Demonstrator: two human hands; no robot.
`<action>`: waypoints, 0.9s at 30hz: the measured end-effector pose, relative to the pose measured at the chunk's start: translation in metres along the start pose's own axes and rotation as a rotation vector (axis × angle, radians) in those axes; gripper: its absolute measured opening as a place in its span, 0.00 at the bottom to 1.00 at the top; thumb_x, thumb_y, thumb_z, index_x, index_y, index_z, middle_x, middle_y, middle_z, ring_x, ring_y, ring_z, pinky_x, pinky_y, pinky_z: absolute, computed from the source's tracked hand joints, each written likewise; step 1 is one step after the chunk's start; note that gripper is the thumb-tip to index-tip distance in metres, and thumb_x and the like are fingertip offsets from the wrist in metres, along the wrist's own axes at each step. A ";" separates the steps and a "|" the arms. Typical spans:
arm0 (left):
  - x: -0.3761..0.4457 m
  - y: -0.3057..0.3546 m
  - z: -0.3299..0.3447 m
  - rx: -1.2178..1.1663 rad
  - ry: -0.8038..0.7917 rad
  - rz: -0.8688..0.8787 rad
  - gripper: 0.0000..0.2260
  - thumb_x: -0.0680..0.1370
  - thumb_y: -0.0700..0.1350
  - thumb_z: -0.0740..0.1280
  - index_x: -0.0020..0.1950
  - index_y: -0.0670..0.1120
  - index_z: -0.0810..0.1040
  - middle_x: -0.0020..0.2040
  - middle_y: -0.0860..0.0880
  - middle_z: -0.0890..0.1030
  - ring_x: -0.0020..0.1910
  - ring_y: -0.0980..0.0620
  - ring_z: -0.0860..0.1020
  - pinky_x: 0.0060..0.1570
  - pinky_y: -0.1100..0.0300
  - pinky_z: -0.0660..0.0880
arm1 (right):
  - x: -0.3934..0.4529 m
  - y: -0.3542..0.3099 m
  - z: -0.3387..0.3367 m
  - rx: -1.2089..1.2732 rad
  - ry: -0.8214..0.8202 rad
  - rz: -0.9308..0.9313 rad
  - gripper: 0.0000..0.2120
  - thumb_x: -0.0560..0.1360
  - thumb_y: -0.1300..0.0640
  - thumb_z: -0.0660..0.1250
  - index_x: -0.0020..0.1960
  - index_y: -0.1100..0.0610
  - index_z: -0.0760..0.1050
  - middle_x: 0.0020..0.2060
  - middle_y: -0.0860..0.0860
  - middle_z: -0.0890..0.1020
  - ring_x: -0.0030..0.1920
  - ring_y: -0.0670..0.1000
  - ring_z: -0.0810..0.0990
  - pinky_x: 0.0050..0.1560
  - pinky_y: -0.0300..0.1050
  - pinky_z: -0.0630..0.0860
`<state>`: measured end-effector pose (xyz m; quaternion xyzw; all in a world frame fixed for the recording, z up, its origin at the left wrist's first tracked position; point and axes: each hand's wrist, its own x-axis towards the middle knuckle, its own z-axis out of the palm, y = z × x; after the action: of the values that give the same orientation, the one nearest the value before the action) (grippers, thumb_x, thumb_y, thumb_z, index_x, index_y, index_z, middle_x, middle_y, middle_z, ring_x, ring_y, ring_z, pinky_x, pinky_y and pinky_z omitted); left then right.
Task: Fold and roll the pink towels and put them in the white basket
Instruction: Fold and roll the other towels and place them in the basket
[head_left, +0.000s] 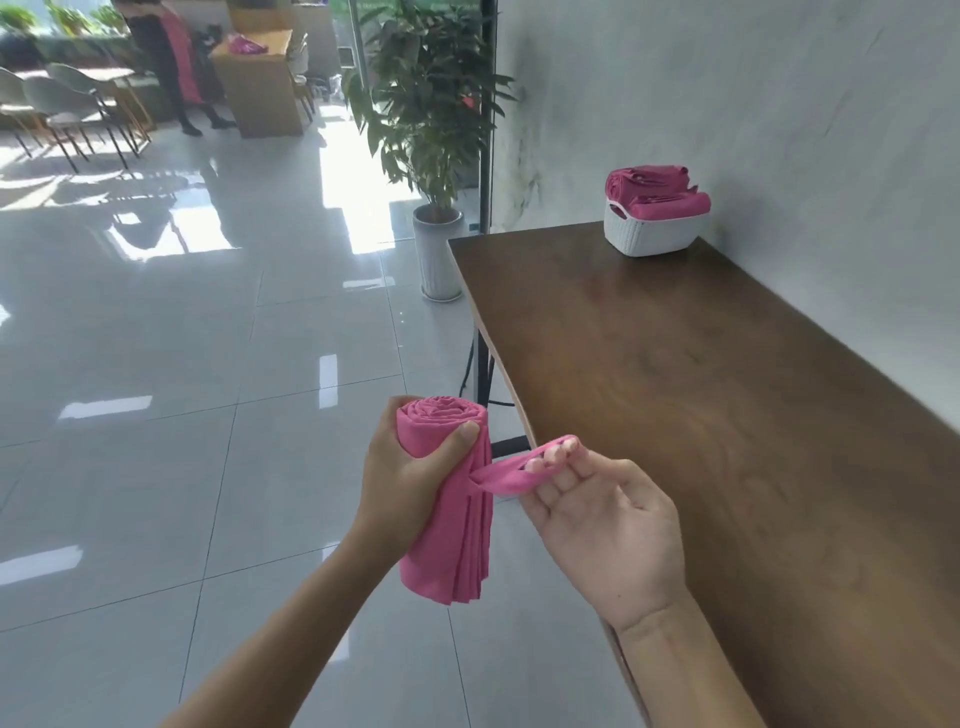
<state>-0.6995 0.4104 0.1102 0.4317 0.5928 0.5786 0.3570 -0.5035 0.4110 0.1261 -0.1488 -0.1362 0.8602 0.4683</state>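
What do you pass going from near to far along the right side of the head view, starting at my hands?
right hand hooking a loose towel flap → rolled pink towel gripped by the left hand → bare brown table → white basket holding rolled pink towels

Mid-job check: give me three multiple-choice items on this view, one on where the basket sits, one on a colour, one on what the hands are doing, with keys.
1. Where is the white basket?
A. On the floor by the plant
B. At the far end of the brown table, near the wall
C. On a chair

2. What colour are the towels in the basket?
A. Pink
B. Blue
C. White

3. What is the state of the rolled towel?
A. Lying flat on the table
B. Already in the basket
C. Gripped upright by the left hand while the right hand pulls a loose flap

Key: B, the basket stands on the table's far end beside the wall; A, pink rolls fill it; C, the left hand's fingers wrap the roll and the right hand's fingers sit inside the flap.
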 end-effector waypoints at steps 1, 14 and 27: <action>0.005 -0.001 0.008 -0.006 -0.003 -0.002 0.25 0.66 0.61 0.76 0.55 0.48 0.78 0.45 0.51 0.85 0.43 0.50 0.84 0.42 0.55 0.81 | 0.005 -0.006 -0.001 0.000 0.036 -0.024 0.14 0.76 0.65 0.58 0.47 0.63 0.84 0.48 0.58 0.84 0.46 0.55 0.84 0.54 0.50 0.82; 0.058 -0.009 0.060 0.041 -0.167 0.009 0.22 0.66 0.61 0.76 0.53 0.51 0.77 0.46 0.51 0.85 0.43 0.50 0.85 0.42 0.54 0.82 | 0.059 -0.044 -0.016 -0.563 0.268 -0.211 0.23 0.75 0.58 0.70 0.69 0.56 0.74 0.62 0.51 0.83 0.55 0.49 0.85 0.51 0.39 0.82; 0.166 -0.016 0.039 -0.003 -0.358 0.033 0.25 0.65 0.63 0.76 0.53 0.50 0.78 0.47 0.50 0.85 0.45 0.50 0.84 0.44 0.55 0.83 | 0.144 -0.034 0.020 -0.709 0.540 -0.562 0.16 0.76 0.65 0.70 0.63 0.56 0.81 0.56 0.51 0.86 0.53 0.57 0.87 0.57 0.53 0.83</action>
<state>-0.7265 0.5797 0.1044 0.5373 0.5116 0.4990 0.4479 -0.5599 0.5488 0.1384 -0.4722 -0.3279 0.5336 0.6204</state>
